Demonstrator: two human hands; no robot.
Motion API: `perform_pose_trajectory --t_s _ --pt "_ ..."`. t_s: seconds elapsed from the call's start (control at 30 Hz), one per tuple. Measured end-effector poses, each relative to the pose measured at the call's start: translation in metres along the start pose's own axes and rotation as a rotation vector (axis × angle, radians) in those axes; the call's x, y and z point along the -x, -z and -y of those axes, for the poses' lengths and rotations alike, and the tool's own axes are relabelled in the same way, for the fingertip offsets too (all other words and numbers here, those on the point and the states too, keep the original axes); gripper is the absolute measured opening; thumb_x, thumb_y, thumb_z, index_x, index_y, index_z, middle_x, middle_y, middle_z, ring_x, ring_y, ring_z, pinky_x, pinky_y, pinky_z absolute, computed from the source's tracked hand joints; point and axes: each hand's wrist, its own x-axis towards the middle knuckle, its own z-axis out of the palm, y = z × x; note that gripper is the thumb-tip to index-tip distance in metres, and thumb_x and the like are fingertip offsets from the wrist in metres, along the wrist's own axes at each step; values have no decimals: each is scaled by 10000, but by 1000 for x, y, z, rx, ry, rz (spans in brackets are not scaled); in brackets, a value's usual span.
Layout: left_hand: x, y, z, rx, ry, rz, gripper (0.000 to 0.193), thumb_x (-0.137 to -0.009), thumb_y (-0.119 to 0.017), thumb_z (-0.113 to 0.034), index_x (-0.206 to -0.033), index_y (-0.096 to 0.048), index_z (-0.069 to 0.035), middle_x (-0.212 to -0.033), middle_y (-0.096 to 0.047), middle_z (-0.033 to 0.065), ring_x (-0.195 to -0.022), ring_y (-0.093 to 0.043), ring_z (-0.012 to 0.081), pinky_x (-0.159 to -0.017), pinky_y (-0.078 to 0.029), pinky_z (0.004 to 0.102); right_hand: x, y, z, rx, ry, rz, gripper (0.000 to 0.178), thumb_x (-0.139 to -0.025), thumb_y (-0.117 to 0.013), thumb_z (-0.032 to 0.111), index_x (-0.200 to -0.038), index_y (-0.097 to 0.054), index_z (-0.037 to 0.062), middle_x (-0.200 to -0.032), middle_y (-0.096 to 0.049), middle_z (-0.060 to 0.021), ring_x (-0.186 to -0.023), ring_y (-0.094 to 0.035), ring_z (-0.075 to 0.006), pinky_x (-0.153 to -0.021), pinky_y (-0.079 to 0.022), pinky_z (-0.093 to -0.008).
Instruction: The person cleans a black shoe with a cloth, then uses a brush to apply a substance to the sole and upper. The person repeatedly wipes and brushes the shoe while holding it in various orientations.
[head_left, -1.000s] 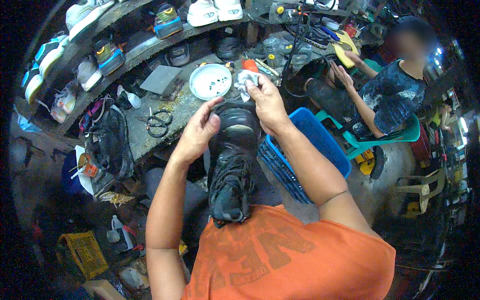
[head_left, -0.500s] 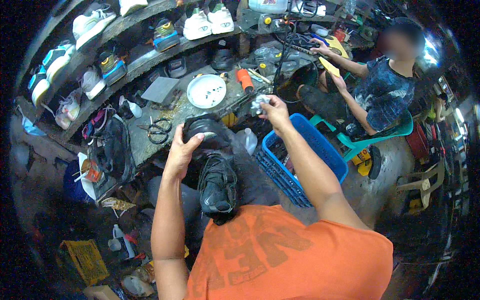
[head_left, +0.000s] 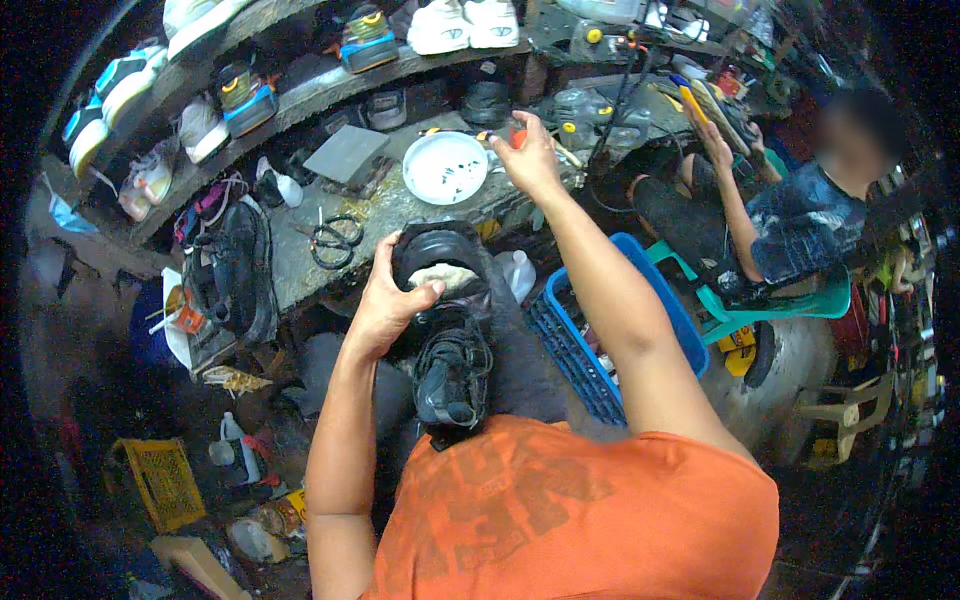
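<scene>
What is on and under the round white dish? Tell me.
On the round white dish are small dark flecks, too small to identify. Under it is the workbench; the patch directly beneath is covered by the dish and cannot be seen.

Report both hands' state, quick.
Left hand: holding the black lace-up shoe, thumb at its opening.
Right hand: open, nothing visibly held, near the round white dish.

A shoe workshop can be seen here. A black shoe [head_left: 450, 380] is held by the left hand [head_left: 388, 305], scissors [head_left: 336, 243] are laid on a worn bench [head_left: 380, 205] just past that hand, and farther past it, lots of shoes [head_left: 438, 28] are lined up on long shelves [head_left: 305, 98].
</scene>
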Motion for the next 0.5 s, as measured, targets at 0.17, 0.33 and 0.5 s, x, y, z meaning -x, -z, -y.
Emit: perform_pose_trajectory --t_s 0.17,0.33,0.5 --pt "-9 1 10 103 -1 7 892 -775 -837 -117 -1490 -314 -10 -1285 -587 130 -1152 -594 214 -1028 -473 352 98 27 45 -786 -143 551 797 -877 -791 332 -1508 -400 41 -1474 -488 -148 -1381 -445 -255 -1144 -359 -405" --pt "-14 -8 14 152 23 8 825 -791 -838 -119 -1457 -361 -28 -1264 -594 114 -1127 -598 190 -988 -495 330 142 30 50 -781 -84 655 933 -826 -831 240 -1563 -300 27 -1511 -427 -159 -1408 -416 -250 -1181 -333 -396" --pt "-13 -15 13 12 -26 -79 757 -797 -836 -193 -1416 -433 -27 -1255 -595 116 -1119 -601 200 -992 -493 345 148 26 52 -779 -107 524 796 -792 -805 200 -1482 -439 48 -1389 -534 -134 -1291 -524 -218 -1100 -423 -369"
